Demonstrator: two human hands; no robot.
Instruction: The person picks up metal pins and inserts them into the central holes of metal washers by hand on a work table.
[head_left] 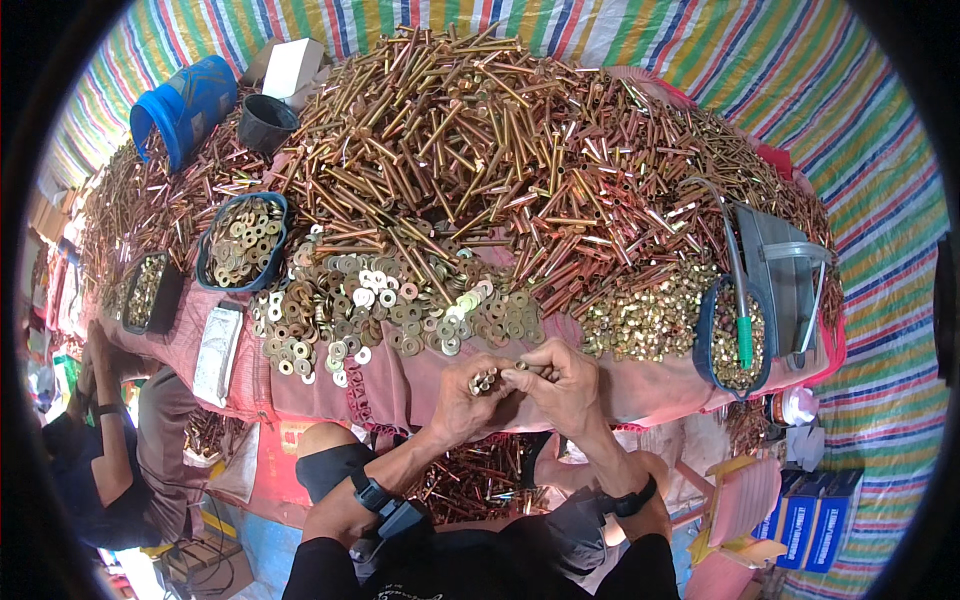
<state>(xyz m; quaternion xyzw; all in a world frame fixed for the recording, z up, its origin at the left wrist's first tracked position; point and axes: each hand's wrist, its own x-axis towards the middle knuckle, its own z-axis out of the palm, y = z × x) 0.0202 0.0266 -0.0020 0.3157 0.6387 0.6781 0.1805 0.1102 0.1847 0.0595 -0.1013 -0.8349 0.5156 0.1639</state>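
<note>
Near the front edge of the table, my two hands are close together in front of my body. My left hand point(462, 400) is closed around several brass-coloured metal rods point(483, 381), whose round ends point up. Fingers pinched, my right hand point(568, 388) holds a short metal piece point(521, 367) beside them; its full shape is hidden by the fingers. Just beyond the hands lies a spread of flat washers point(400, 310). Small gold nuts point(640, 315) are heaped to the right of the washers.
A large heap of bolts point(440, 130) and reddish metal sleeves point(590, 220) covers the table's far side. Around it are a washer tub point(205, 250), a blue bucket point(190, 105), a black cup point(265, 122), a nut basket point(706, 350) and a grey dustpan point(775, 250). Another person point(110, 450) sits left.
</note>
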